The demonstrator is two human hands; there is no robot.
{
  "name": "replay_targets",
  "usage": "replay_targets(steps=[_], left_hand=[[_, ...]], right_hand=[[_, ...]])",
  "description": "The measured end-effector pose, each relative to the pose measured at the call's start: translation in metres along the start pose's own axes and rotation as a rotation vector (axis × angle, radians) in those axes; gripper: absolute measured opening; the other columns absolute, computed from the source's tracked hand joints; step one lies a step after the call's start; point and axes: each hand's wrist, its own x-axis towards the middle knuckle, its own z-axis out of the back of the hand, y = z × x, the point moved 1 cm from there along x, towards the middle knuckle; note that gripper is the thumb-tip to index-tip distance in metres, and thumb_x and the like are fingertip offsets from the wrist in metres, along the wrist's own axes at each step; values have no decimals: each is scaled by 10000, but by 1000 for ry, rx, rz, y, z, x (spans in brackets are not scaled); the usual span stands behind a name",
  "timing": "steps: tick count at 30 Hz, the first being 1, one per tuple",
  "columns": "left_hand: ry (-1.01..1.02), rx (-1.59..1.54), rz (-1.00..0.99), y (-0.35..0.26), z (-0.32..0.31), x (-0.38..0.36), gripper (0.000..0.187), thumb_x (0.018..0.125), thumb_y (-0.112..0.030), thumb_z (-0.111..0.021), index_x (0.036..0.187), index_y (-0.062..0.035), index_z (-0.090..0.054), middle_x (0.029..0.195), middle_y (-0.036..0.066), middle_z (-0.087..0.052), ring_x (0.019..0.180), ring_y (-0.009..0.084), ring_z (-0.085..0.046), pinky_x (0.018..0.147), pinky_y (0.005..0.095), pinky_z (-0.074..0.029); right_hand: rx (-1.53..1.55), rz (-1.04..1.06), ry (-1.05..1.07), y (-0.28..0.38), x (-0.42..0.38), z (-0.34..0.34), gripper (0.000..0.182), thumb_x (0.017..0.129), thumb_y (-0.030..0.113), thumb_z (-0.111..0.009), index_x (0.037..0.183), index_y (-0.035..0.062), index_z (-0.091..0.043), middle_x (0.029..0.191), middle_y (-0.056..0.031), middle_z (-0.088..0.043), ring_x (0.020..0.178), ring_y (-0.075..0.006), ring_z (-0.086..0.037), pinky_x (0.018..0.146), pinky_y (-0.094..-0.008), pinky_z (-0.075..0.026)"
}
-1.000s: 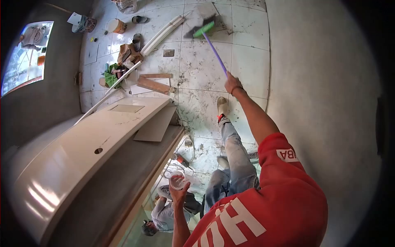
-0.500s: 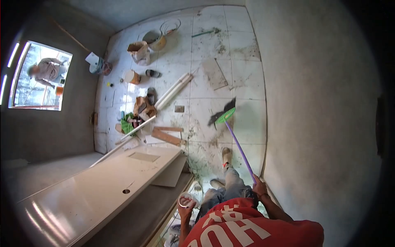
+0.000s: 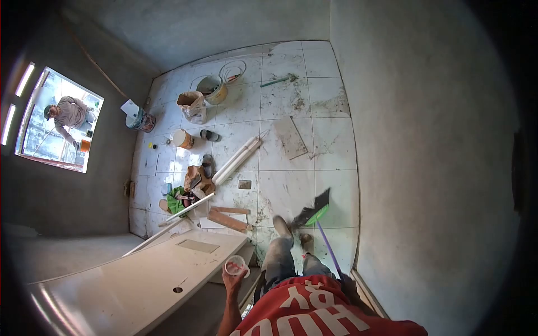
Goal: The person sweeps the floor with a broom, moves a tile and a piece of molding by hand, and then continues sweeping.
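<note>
My left hand is wrapped round a clear, round plastic container, held beside the pale countertop. Its contents are hard to make out, as fingers show through it. On my right, a broom with a green head, dark bristles and a purple handle touches the tiled floor just ahead of my boots. The upper end of its handle runs down to my right hand, which is low at my hip, dim and partly covered by the red shirt.
A pale countertop with a round hole juts in on the left. White pipes, wood strips, a paper bag and buckets lie about the dirty tiles. Beyond the window opening is another person.
I have stepped forward, one boot now ahead. The broom head is nearer my feet, and the container in my left hand has shifted left. My right hand has dropped closer to my body.
</note>
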Motion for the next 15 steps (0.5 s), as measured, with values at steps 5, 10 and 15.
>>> replay_targets(steps=[5, 10, 15], left_hand=[[-146, 17, 171, 31, 8, 21, 856, 588, -130, -916, 1292, -50, -436, 1073, 122, -646, 981, 257, -657, 865, 358, -540], [-304, 48, 211, 3, 11, 114, 985, 549, -145, -931, 1360, -85, -375, 1027, 125, -638, 943, 250, -648, 837, 373, -547], [-328, -297, 303, -36, 29, 280, 923, 651, -88, -889, 1386, -86, -331, 1068, 168, -602, 975, 237, -625, 810, 327, -550]], right_hand=[[-27, 54, -196, 36, -20, 17, 502, 885, 231, -559, 1374, 121, -526, 1148, -202, -674, 1033, -372, -671, 870, -498, -530], [48, 130, -281, 228, 87, 100, 464, 894, 125, -525, 1356, 100, -558, 1178, -191, -670, 1013, -384, -672, 854, -481, -548], [-72, 218, -273, 432, 217, 149, 500, 893, 88, -520, 1393, 85, -514, 1191, -230, -644, 1001, -432, -647, 855, -506, -536]])
